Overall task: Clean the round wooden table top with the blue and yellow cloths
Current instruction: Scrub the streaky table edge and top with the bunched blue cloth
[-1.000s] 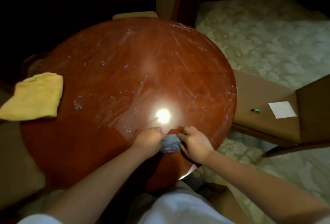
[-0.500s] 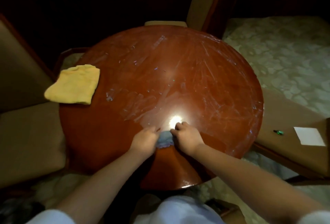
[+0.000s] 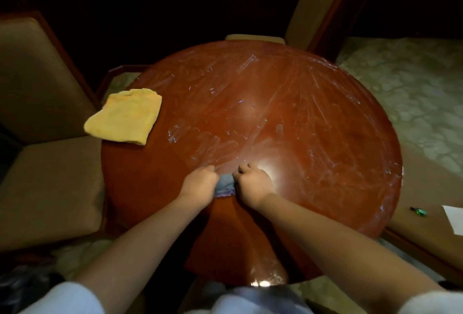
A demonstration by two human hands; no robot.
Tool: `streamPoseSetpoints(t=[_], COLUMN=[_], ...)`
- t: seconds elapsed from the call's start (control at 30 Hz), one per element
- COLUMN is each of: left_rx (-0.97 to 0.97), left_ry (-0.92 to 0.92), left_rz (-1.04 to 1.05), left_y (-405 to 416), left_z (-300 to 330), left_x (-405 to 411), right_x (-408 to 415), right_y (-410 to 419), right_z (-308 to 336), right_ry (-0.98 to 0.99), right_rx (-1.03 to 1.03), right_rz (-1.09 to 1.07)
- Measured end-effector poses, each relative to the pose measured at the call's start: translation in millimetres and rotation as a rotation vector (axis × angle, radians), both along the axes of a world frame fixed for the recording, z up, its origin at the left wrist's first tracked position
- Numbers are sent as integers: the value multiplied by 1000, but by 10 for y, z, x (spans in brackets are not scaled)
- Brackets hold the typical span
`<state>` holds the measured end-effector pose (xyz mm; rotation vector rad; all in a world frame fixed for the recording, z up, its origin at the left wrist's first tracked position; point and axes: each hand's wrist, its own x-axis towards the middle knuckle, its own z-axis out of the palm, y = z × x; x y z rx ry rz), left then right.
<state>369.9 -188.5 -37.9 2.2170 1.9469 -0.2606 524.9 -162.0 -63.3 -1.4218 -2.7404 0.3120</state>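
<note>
step: wiping pass with the blue cloth (image 3: 224, 185), near-centre of the table (image 3: 313, 138). Looks like mid-task, not the finish.
left hand (image 3: 199, 184): fingers curled, gripping the left side of the blue cloth, knuckles down at the table surface.
right hand (image 3: 253, 184): fingers curled, gripping the right side of the same cloth. Hands almost touching, cloth bunched between them.
blue cloth: small wad, mostly hidden by both hands; only a strip shows. Sits on the near half of the table, just beside the bright light glare.
yellow cloth (image 3: 125, 116): folded, lying at the left edge of the table, one corner hanging over the rim. Well apart from both hands, untouched.
table state: streaky smears across the far and right parts; the near-left part looks more even. Judgement only, the glare makes it hard to read.
next move: likely push the blue cloth outward over the streaked far/right area with steady downward pressure; spread the wad flatter for more contact. Yellow cloth probably follows for a dry pass.
risk: bunched cloth covers little area per stroke; yellow cloth could slip off the rim if nudged.
surroundings: chair (image 3: 50, 138) just beside the table on the left.
</note>
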Motion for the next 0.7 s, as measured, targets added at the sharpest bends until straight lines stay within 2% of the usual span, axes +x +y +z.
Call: streamPoseSetpoints(t=[0.2, 0.47, 0.7], left_rx=[103, 190, 340], left_ry=[-24, -35, -7], left_rz=[-90, -83, -35], left_y=[-31, -60, -226], left_z=[-123, -180, -269], left_x=[-71, -64, 6], right_x=[90, 134, 153], right_y=[47, 108, 71], right_z=[-191, -175, -210], right_ry=[120, 103, 90], right_rx=[65, 122, 219], right_rz=[57, 140, 152])
